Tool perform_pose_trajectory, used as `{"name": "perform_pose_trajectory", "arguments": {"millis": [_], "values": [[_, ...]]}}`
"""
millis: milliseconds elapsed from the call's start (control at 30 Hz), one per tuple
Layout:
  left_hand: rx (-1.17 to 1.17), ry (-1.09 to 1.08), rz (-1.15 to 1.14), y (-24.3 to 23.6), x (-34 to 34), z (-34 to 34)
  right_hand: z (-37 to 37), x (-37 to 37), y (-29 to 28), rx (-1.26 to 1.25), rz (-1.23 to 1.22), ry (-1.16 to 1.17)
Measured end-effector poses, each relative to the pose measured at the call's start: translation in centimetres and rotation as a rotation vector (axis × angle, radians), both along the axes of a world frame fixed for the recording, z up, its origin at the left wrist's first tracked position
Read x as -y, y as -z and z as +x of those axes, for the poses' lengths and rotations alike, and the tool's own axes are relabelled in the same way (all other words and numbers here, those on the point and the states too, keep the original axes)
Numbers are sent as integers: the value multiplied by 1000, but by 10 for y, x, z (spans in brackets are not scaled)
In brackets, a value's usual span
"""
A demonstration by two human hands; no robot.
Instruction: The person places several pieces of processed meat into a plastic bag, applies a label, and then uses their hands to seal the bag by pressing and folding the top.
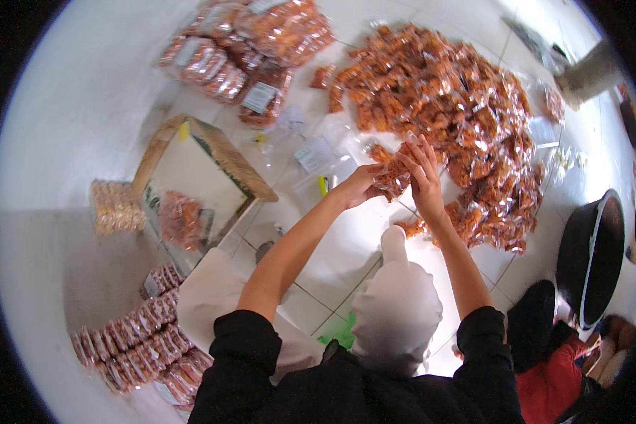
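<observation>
Between my two hands is a small clear bag of orange-brown snacks [392,178], raised above the tiled floor. My left hand [360,185] grips its left side with closed fingers. On the opposite side, my right hand [424,175] wraps its fingers around the upper right of the bag. Just beyond lies a wide heap of similar snack bags [438,106]. To the left of the held bag are a clear plastic bag with a white label [316,153] and a small yellow tool [324,186], whose kind I cannot make out.
A shallow box [191,162] at the left has a packet of snacks [180,219] on it. Large filled packs [261,35] are stacked at the far left, more rows [134,332] at the near left. At right stand a black tub [592,258] and a person in red [555,378].
</observation>
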State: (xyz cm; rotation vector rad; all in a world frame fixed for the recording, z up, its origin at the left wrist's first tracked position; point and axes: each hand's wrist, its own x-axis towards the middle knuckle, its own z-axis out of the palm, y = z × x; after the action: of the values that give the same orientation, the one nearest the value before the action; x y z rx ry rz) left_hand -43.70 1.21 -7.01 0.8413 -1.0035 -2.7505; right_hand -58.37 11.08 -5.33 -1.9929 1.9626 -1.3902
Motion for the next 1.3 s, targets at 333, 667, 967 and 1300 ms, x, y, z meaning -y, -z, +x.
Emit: {"name": "perform_pose_trajectory", "arguments": {"millis": [333, 667, 967, 1300], "values": [[-199, -408, -203, -185, -18, 171, 141, 49, -161, -252, -359, -434], [-227, -945, -636, -221, -19, 273, 266, 71, -224, 698, 211, -651], [-351, -928, -475, -216, -13, 329, 292, 90, -206, 578, 197, -586], [-157, -813, -592, -205, 1, 338, 280, 95, -204, 885, 190, -768]]}}
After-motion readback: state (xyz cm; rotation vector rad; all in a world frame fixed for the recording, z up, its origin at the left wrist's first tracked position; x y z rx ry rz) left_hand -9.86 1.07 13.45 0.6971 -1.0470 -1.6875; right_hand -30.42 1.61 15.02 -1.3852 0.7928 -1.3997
